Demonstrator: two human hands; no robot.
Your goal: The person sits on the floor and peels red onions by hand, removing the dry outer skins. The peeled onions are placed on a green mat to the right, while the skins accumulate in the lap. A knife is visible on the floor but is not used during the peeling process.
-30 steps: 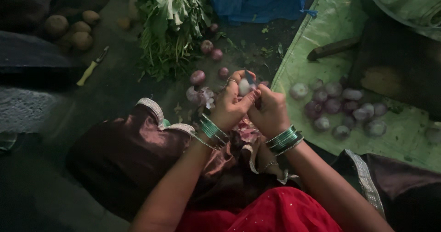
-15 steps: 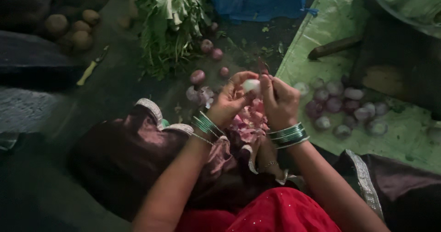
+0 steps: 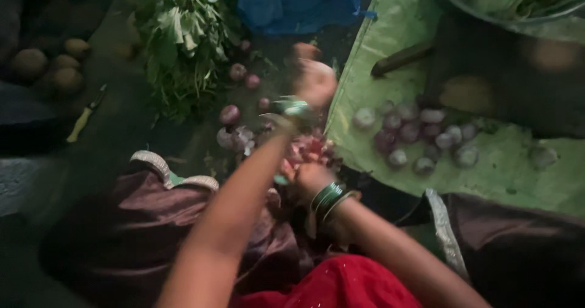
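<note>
Peeled onions (image 3: 420, 138) lie in a loose cluster right of centre on the green sheet (image 3: 518, 180). The left hand (image 3: 314, 79), blurred, reaches up-frame just left of them; its grip is unreadable. The right hand (image 3: 308, 177) rests lower, over pink peelings (image 3: 308, 149), fingers hidden.

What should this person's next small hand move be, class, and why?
Probably the left hand, blurred and stretched out towards the green sheet, lets go there beside the peeled onions, if it holds one; the blur hides that. Unpeeled onions lie by the greens, and the right hand waits low over the pile of skins.
</note>
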